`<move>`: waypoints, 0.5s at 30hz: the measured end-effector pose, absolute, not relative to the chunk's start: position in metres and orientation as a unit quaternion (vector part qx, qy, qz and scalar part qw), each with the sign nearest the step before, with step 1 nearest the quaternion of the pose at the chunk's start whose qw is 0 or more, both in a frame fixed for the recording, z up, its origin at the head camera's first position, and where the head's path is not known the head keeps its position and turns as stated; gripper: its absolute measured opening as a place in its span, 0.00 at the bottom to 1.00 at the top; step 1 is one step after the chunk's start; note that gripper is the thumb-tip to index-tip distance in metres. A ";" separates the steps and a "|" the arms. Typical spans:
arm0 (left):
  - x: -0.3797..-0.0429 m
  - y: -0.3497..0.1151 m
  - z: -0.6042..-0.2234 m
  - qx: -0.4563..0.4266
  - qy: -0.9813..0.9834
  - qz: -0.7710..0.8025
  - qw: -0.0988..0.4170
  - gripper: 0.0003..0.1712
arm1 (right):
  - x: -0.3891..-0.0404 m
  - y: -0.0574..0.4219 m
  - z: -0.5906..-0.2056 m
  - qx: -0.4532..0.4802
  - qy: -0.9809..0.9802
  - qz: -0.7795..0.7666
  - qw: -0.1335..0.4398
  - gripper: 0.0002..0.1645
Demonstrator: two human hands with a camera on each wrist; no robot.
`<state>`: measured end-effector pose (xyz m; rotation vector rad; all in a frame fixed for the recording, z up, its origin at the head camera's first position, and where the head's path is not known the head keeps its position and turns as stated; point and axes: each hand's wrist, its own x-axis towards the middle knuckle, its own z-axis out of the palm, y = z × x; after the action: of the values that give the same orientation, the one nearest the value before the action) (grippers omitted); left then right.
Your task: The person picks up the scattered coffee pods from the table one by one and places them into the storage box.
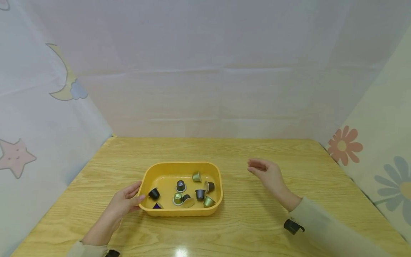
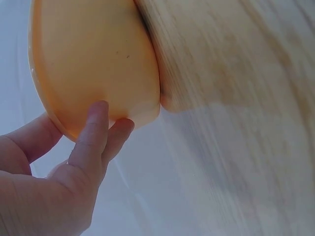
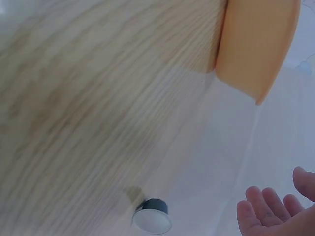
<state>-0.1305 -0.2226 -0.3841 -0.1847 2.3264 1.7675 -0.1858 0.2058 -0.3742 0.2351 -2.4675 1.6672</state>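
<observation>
My left hand (image 1: 123, 203) grips the left end of a yellow plastic basin (image 1: 181, 212), thumb over the rim and fingers against the outer wall, as the left wrist view also shows. Inside lie several coffee capsules: a black one (image 1: 154, 193) by the thumb, a purple one (image 1: 157, 206) at the front wall, and green (image 1: 209, 202) and dark grey (image 1: 200, 194) ones. To the right of the basin my right hand (image 1: 268, 175) hovers over the table, fingers loosely bent, holding nothing visible. Near it in the right wrist view is a dark capsule (image 3: 155, 205) with a pale lid.
The wooden table (image 1: 244, 228) runs back to a pale cloth backdrop (image 1: 221, 96). Patterned cloths with a moon (image 1: 65, 80) and flowers (image 1: 345, 145) hang along the left and right sides. A black wrist device (image 1: 293, 226) sits by the right sleeve.
</observation>
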 end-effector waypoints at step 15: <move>-0.128 -0.224 -0.385 -0.055 0.788 0.604 0.106 0.36 | -0.198 0.229 -0.387 0.030 -0.849 0.527 0.024 0.29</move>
<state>-0.1285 -0.2238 -0.3855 -0.1632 2.3227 1.7784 -0.1979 0.2288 -0.3868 0.0928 -2.6269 1.6314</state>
